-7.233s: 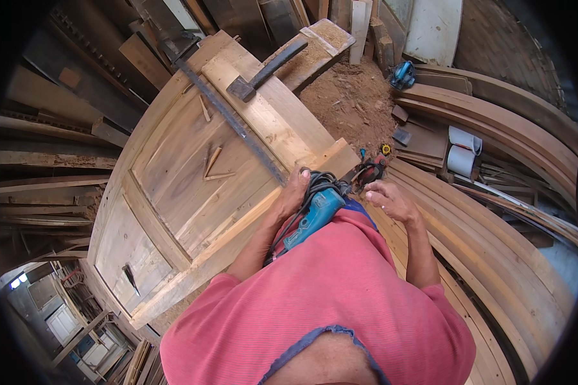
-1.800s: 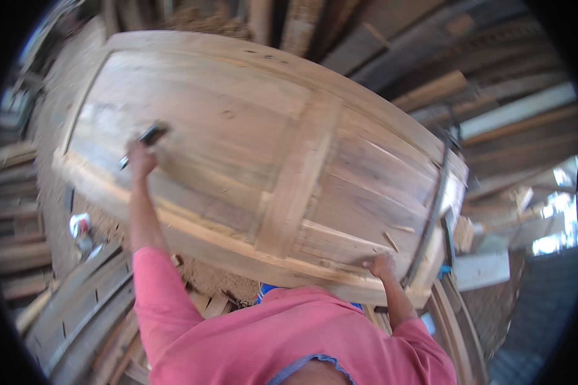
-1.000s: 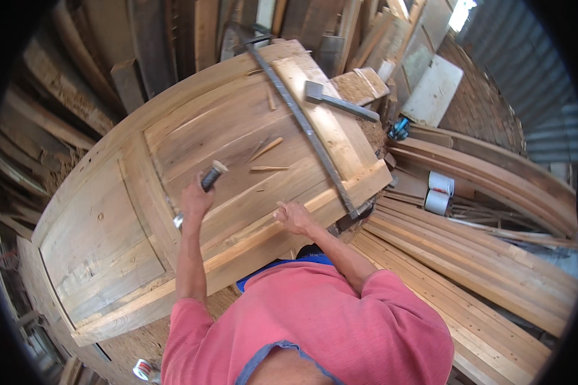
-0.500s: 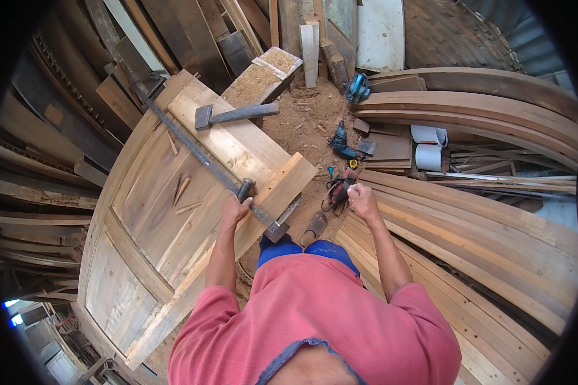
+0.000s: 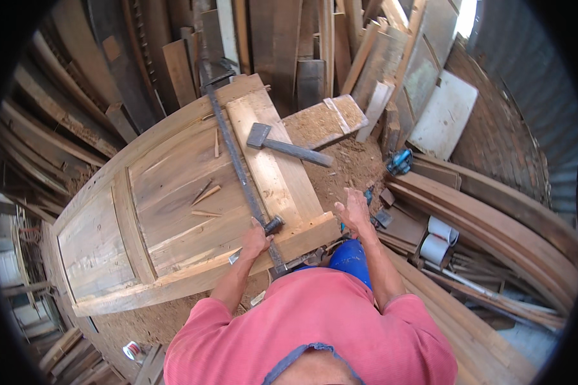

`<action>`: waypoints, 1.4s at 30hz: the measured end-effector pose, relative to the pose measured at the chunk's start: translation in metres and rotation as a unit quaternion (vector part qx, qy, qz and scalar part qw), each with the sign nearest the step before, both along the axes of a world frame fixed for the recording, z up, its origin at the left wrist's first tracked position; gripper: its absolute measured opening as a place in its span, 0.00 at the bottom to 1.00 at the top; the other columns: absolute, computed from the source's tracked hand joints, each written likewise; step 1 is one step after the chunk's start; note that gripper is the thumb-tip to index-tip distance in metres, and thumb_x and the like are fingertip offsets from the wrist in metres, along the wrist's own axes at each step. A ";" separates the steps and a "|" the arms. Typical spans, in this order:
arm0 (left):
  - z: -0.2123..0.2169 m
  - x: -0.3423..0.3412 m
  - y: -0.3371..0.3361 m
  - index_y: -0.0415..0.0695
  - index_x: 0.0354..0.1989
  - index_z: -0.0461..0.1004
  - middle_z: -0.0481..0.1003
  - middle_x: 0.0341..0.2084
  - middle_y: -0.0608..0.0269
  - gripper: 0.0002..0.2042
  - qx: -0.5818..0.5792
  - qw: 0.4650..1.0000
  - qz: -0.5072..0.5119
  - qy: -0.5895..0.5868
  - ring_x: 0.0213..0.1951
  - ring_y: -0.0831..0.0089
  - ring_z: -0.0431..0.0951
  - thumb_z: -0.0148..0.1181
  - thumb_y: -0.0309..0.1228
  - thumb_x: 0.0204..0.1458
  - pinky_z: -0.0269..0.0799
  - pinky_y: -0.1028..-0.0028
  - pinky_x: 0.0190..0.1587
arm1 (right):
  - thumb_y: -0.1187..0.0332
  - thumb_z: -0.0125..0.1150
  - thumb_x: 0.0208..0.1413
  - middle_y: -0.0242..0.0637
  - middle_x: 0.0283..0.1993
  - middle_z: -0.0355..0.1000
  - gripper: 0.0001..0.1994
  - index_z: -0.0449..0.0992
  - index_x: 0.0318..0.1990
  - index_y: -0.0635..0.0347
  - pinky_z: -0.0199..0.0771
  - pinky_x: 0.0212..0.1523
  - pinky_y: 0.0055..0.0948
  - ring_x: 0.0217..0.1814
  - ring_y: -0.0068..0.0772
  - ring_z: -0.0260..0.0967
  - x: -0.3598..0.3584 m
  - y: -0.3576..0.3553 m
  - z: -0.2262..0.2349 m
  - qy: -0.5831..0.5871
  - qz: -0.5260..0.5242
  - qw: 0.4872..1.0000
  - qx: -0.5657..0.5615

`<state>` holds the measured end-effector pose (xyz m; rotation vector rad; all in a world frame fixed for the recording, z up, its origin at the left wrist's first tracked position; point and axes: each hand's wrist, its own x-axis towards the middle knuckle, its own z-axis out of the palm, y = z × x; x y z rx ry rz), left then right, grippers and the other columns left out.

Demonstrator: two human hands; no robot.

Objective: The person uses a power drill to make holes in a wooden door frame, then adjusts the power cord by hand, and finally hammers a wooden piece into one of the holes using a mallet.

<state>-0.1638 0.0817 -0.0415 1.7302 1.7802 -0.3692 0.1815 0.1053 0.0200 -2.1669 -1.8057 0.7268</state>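
A panelled wooden door [image 5: 173, 215] lies flat with a long bar clamp [image 5: 232, 151] stretched across it. My left hand [image 5: 255, 240] is closed on the clamp at its near end, beside the dark cylindrical screw part. A small shiny bit shows under that hand, too little to identify. My right hand [image 5: 354, 212] hangs in the air past the door's near corner, fingers spread, holding nothing. A square-headed mallet [image 5: 295, 151] rests on a pale board [image 5: 263, 163] on the door. Several thin wood slivers [image 5: 207, 194] lie on the panel left of the clamp.
A sawdust-covered plank [image 5: 315, 125] lies beyond the door. On the right stand a blue power tool [image 5: 399, 162], stacked curved timbers [image 5: 494, 218] and white rolls [image 5: 438, 240]. Long boards [image 5: 443, 314] lie right of my legs. Planks [image 5: 282, 51] lean at the back.
My view has turned rightward around the door. My right hand has opened from a fist and moved toward the door's near corner. My left hand stays on the clamp near its screw.
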 end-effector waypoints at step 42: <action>0.011 0.071 0.023 0.53 0.78 0.50 0.83 0.40 0.54 0.39 -0.094 0.908 0.384 0.142 0.42 0.59 0.85 0.58 0.30 0.56 0.80 0.61 0.45 | 0.67 0.67 0.58 0.36 0.25 0.74 0.08 0.78 0.31 0.60 0.71 0.30 0.32 0.26 0.33 0.70 -0.070 0.386 -0.100 0.411 -0.048 0.830 -0.372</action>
